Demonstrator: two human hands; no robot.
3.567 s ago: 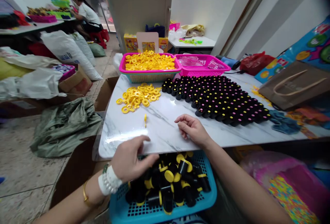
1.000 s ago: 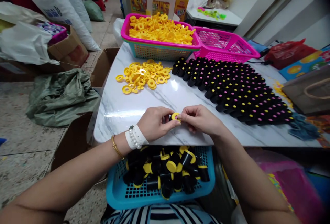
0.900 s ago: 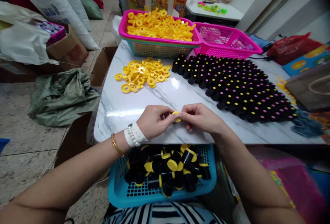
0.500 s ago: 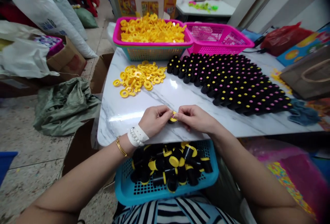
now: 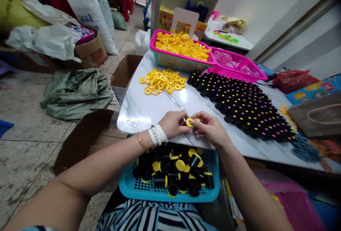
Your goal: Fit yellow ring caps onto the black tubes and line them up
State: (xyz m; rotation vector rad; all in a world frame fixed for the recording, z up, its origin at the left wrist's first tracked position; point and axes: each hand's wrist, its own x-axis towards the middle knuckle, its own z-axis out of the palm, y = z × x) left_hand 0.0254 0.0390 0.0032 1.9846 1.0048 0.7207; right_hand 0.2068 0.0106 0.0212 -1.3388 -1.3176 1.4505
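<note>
In front of me, at the near edge of the table, both hands meet around a small yellow ring piece [image 5: 189, 122]. My left hand [image 5: 173, 124] pinches its left side, thumb and fingers closed. From the right, my right hand [image 5: 210, 127] grips it between thumb and forefinger. Something dark shows beside the ring, but my fingers hide most of it. Below the table edge, a blue basket [image 5: 170, 198] on my lap holds several black cylinders with yellow rims [image 5: 173, 186]. A loose pile of yellow ring pieces [image 5: 165, 81] lies farther back on the table.
Rows of black cylinders [image 5: 247, 103] with yellow or pink dots cover the table's right side. Behind the loose pile stands a pink-rimmed basket [image 5: 183, 62] heaped with yellow pieces, beside another pink basket [image 5: 237, 64]. A cardboard box [image 5: 82, 142] and a green sack [image 5: 77, 92] are at left.
The view has turned to the left. My hands stay together at the table edge; the yellow ring between them now shows more fully, and my right hand's fingers have shifted around it.
</note>
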